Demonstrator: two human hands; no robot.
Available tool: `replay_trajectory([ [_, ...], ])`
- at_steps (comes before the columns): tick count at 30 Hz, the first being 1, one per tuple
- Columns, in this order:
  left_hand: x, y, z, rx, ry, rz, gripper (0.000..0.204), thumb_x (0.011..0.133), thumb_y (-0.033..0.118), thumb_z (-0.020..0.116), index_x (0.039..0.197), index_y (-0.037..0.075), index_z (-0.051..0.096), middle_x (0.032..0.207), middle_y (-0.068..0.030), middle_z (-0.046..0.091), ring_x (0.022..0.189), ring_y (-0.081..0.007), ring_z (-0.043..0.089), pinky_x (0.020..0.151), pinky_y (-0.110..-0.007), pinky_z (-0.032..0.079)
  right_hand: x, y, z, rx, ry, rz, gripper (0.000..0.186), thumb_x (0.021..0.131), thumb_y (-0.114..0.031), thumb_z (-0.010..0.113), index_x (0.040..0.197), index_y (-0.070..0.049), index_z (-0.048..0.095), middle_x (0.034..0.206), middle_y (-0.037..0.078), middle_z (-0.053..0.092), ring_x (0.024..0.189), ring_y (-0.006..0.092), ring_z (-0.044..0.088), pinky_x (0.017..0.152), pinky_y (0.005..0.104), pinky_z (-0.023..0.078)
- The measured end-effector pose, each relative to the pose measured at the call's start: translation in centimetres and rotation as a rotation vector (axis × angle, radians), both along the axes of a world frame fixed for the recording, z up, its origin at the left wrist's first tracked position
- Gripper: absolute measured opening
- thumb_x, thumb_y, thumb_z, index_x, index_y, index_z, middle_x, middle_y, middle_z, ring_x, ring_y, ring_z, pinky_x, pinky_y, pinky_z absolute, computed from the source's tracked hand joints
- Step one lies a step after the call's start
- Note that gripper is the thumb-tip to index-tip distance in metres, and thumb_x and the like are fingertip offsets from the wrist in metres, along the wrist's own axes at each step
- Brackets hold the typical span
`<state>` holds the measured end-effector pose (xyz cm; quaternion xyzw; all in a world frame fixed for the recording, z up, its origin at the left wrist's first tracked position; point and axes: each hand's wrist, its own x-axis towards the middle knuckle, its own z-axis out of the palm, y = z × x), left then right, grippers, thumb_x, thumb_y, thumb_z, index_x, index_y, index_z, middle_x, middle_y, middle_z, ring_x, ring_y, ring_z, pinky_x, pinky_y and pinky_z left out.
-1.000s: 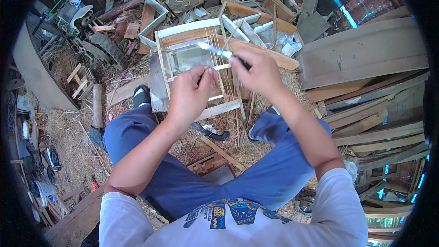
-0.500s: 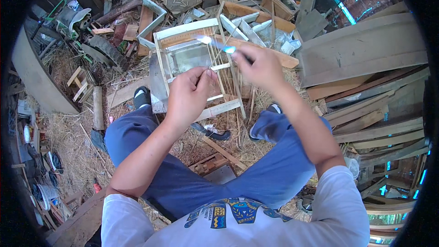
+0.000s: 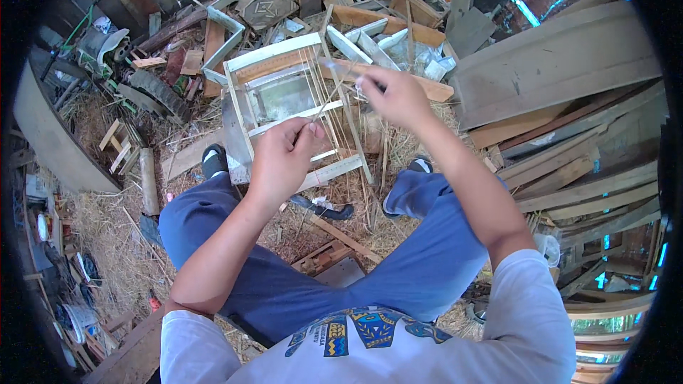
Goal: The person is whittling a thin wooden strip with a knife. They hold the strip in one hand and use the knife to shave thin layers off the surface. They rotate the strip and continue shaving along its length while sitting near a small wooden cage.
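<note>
In front of my knees stands a light wooden frame [image 3: 274, 50], with several thin strips lying along its right side. My left hand [image 3: 284, 153] is closed just over the frame's near part, thumb and fingers pinching a thin pale stick [image 3: 326, 109] that slants up and to the right. To its right, my right hand [image 3: 400, 99] is wrapped around a knife [image 3: 345, 69]. The blade is blurred and points left over the frame, near the stick's far end. Whether blade and stick touch, I cannot tell.
Scrap boards [image 3: 388, 21] are heaped beyond the frame. A large curved panel [image 3: 548, 64] and stacked planks [image 3: 590, 199] stand at the right. A tyre [image 3: 167, 85] lies at the far left. Straw [image 3: 114, 227] covers the ground, and a dark curved piece [image 3: 324, 208] lies between my feet.
The whole view has shifted slightly. My right hand and the knife have moved a little right relative to the frame, and the blade's bright glint is gone. My left hand keeps its pinch.
</note>
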<state>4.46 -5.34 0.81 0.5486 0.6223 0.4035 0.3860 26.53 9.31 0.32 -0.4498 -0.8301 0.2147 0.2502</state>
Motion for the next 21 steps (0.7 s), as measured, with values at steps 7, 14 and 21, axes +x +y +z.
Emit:
replay_trajectory([
  [7,0.8,0.3,0.0,-0.050,-0.173,-0.103,0.023,0.109,0.015,0.053,0.098,0.001,0.067,0.069,0.0079,0.046,0.062,-0.0018,0.038,0.054,-0.024,0.029,5.0,5.8,-2.7,-0.059,0.258,-0.207,0.037,0.102,-0.041,0.060,0.098,-0.006,0.072,0.068,0.009,0.065,0.060,0.0219,0.063,0.057,0.0380,0.049],
  [14,1.0,0.2,-0.8,-0.048,-0.269,-0.122,0.024,0.107,0.014,0.053,0.097,-0.002,0.068,0.068,0.0009,0.056,0.061,-0.0047,0.047,0.056,-0.026,0.039,0.7,0.4,2.8,-0.911,0.949,-0.142,0.029,0.108,-0.038,0.058,0.103,-0.009,0.060,0.060,-0.009,0.037,0.040,0.0027,0.028,0.037,0.0224,0.021],
  [21,1.7,0.1,-0.6,-0.159,-0.338,-0.236,0.024,0.108,0.017,0.052,0.101,-0.001,0.065,0.070,0.0004,0.055,0.065,-0.0060,0.050,0.058,-0.026,0.041,0.5,-0.5,2.7,-0.902,0.966,-0.098,0.025,0.107,-0.034,0.061,0.103,-0.009,0.058,0.063,-0.007,0.040,0.041,0.0029,0.030,0.038,0.0228,0.024],
])
